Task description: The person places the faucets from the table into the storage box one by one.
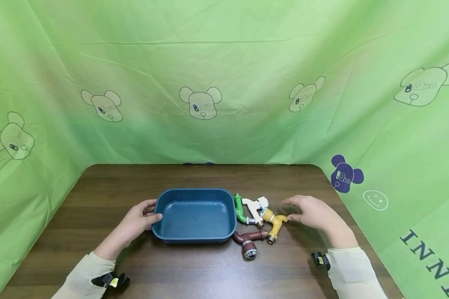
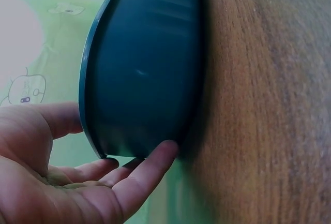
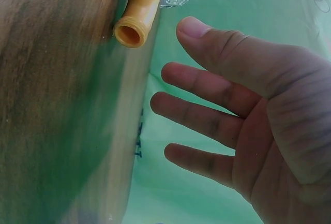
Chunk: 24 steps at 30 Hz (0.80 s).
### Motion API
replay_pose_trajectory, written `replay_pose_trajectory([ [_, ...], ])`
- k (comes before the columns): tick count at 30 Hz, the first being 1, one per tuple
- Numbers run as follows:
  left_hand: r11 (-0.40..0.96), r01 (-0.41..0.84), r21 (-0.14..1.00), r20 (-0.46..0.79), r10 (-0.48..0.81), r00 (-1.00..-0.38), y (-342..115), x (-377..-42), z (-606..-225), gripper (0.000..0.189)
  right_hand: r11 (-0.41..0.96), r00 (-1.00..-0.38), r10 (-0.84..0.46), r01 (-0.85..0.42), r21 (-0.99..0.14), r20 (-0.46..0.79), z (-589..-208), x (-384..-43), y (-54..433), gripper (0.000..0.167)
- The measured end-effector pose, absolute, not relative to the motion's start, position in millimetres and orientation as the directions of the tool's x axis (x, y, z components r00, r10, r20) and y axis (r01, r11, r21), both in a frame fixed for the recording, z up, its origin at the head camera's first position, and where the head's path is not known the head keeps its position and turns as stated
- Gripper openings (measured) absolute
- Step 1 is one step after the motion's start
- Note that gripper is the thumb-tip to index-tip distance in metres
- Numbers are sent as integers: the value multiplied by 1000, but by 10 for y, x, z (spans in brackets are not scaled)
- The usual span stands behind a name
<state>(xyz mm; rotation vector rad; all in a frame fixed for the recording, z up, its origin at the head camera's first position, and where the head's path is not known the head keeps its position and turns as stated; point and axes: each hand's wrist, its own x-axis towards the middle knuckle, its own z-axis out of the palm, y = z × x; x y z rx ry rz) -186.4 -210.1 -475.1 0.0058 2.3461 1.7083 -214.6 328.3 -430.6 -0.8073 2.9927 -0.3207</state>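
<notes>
A blue rectangular plastic basin [image 1: 194,240] sits on the table, its inside bare. My left hand [image 1: 140,216] grips its left end, the thumb over the rim and the other fingers along the outer wall. Just right of the basin lies a group of plastic taps: a green tap [image 1: 240,209], a white tap [image 1: 252,207], a yellow tap [image 1: 275,224] and a dark red tap [image 1: 247,237]. My right hand [image 1: 310,211] hovers beside the yellow tap, fingers spread and holding nothing. In the right wrist view, the yellow tap's spout [image 3: 132,31] points toward the hand, apart from the thumb.
The brown wooden table [image 1: 194,274] has rounded far corners. A green cloth [image 1: 209,54] printed with bear heads hangs behind it and along both sides. Each sleeve carries a black wrist device, one on the left [image 1: 110,281] and one on the right [image 1: 320,261].
</notes>
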Motion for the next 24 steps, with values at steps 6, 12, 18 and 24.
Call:
replay_pose_trajectory([
  [6, 304, -136, 943, -190, 157, -969, -2094, -1839, -4729, 60, 846, -866, -499, -493, -201, 23, -4343, -2158, 3289, 45],
  [12, 284, -144, 948, -194, 158, -968, -2093, -1838, -4712, 60, 852, -870, -492, -487, -190, 25, -4366, -2190, 3293, 45],
  [18, 280, -155, 947, -204, 154, -967, -2093, -1842, -4715, 59, 852, -871, -491, -485, -198, 17, -4377, -2195, 3276, 43],
  [24, 276, -149, 950, -199, 165, -966, -2098, -1836, -4733, 60, 848, -869, -494, -480, -224, -8, -4397, -2178, 3218, 39],
])
